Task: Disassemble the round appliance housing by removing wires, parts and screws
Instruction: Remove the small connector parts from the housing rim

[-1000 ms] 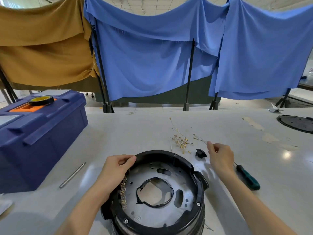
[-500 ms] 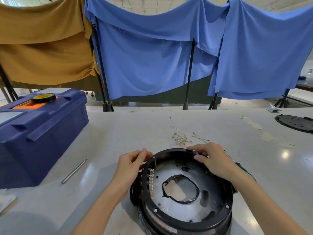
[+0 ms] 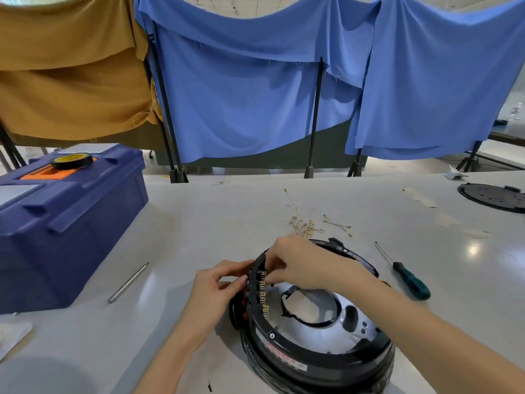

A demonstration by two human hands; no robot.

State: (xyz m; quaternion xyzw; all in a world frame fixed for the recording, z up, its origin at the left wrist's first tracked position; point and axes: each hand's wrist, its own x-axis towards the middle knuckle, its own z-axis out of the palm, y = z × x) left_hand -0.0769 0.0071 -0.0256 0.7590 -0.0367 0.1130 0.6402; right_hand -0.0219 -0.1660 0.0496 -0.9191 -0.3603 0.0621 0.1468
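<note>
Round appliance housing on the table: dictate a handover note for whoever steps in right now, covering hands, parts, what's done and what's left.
Left hand grips the round appliance housing at the outside of its left rim.
Right hand reaches across and pinches the top end of the terminal row just inside that rim.
Done: loose wires lie on the table beyond the housing. The screwdriver lies to its right.
Left: the terminal row and the rim screws are still in place.
</note>
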